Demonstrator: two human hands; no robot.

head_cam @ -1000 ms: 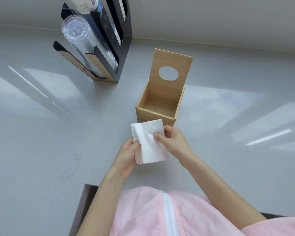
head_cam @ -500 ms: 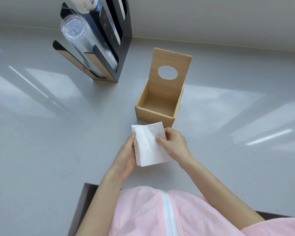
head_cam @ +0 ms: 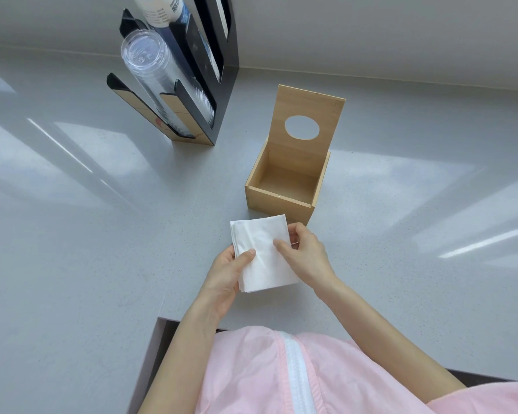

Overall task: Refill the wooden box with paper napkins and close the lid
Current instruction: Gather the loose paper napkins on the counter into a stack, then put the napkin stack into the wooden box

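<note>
A square wooden box (head_cam: 277, 201) stands on the grey counter with nothing inside it. Its hinged lid (head_cam: 326, 115), with an oval hole, stands upright at the back. Just in front of the box I hold a small stack of white paper napkins (head_cam: 262, 249) a little above the counter. My left hand (head_cam: 226, 273) grips the stack's left edge, thumb on top. My right hand (head_cam: 304, 253) holds the right edge, thumb on the top sheet and fingers behind.
A black and wood cup dispenser (head_cam: 192, 85) stands at the back left, holding a sleeve of clear plastic cups (head_cam: 153, 70) and white cups above. The wall runs along the back. The counter's front edge is cut out around my body.
Both hands have shifted their hold on the napkin stack, squaring it; my left thumb has slid onto the top sheet. The box has not moved.
</note>
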